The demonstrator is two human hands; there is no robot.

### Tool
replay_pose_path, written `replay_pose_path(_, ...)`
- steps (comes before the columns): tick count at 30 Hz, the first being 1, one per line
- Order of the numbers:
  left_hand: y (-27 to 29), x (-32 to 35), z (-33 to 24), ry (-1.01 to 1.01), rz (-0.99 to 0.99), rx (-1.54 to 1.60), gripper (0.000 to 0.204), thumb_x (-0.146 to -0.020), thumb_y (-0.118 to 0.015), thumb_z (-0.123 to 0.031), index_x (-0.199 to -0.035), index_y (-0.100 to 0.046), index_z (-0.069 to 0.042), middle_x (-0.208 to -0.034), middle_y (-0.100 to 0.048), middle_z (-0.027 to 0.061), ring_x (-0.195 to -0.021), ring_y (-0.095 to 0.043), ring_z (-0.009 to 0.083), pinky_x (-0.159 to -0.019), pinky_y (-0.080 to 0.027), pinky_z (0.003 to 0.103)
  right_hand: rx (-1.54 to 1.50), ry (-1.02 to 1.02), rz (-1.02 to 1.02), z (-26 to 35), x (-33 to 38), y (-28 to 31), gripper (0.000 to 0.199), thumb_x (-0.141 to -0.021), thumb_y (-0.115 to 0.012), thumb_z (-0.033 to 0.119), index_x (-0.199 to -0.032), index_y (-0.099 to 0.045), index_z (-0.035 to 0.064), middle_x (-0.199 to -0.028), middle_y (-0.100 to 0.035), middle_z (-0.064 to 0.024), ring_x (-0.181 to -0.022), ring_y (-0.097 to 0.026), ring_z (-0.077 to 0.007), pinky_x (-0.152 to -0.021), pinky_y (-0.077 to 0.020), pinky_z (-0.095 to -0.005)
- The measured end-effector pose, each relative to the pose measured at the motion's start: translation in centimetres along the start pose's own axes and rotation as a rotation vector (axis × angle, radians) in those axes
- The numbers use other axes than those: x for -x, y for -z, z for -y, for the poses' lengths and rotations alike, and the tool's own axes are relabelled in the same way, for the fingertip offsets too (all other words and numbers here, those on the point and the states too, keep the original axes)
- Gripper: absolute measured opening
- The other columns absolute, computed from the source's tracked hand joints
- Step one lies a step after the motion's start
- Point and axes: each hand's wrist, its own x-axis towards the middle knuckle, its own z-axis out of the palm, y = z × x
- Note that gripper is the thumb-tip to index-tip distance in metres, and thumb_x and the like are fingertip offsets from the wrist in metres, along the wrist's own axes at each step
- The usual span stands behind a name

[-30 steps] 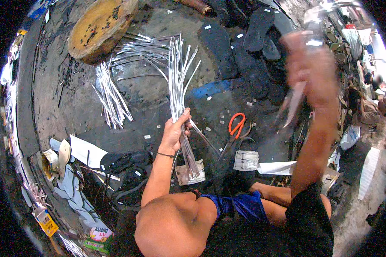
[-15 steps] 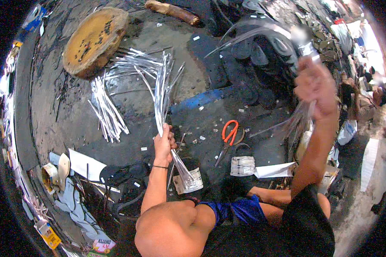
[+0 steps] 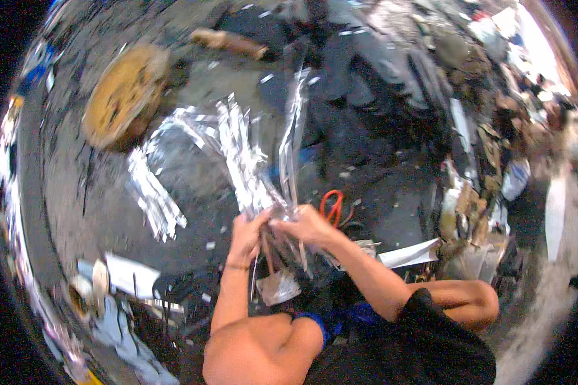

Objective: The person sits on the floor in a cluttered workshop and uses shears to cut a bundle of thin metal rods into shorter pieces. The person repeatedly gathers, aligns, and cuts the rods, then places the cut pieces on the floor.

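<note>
Fingers of my left hand (image 3: 249, 232) are curled tight around the lower part of a bundle of silver metal strips (image 3: 247, 168), and my right hand (image 3: 305, 224) is closed on the same bundle just beside it, so the two hands touch at the grip. From my view the picture is smeared, so I cannot tell how many strips each hand has pinched. I see the strips fan upward and away from my hands, with one long strip (image 3: 293, 131) standing nearly upright to the right of the rest. Below my hands the bundle runs down to a small shiny metal piece (image 3: 277, 286) on the dark ground (image 3: 392, 192).

I see a second heap of loose silver strips (image 3: 153, 197) lying on the ground to the left, well apart from my hands. Orange-handled scissors (image 3: 331, 206) lie just beyond my right hand. A round wooden block (image 3: 123, 96) sits at the upper left, and a short wooden log (image 3: 230, 42) lies beyond it. White paper scraps (image 3: 132, 274) lie near my left knee.
</note>
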Motion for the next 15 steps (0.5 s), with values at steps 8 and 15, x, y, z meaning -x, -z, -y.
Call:
replay_pose_path(8, 2.3, -1.6, 1.3, -0.111, -0.065, -0.011, 0.020, -0.083, -0.063, -0.016, -0.096, -0.060, -0.002, -0.082, -0.061, 0.0077, -0.069, -0.062, 0.0203, -0.056, -0.052, 0.033, -0.042, -0.226, -0.129, 5.5, -0.9, 5.1, 0.026, -0.091, -0.064, 0.030, -0.086, -0.064, 0.0041, -0.065, -0.058, 0.0003, -0.058, -0.053, -0.0085, -0.050, -0.0433, -0.0261)
replay_pose_path(15, 5.8, -2.4, 2.7, 0.006, -0.064, 0.351, 0.020, -0.090, -0.057, -0.014, -0.108, -0.058, -0.004, -0.083, -0.059, 0.0040, -0.067, -0.058, 0.0153, -0.062, -0.050, 0.030, -0.840, 0.364, -0.258, 17.6, 3.9, 12.8, 0.019, -0.095, -0.056, 0.023, -0.090, -0.056, 0.0048, -0.087, -0.064, -0.0109, -0.070, -0.062, -0.0179, -0.061, -0.0512, -0.0322)
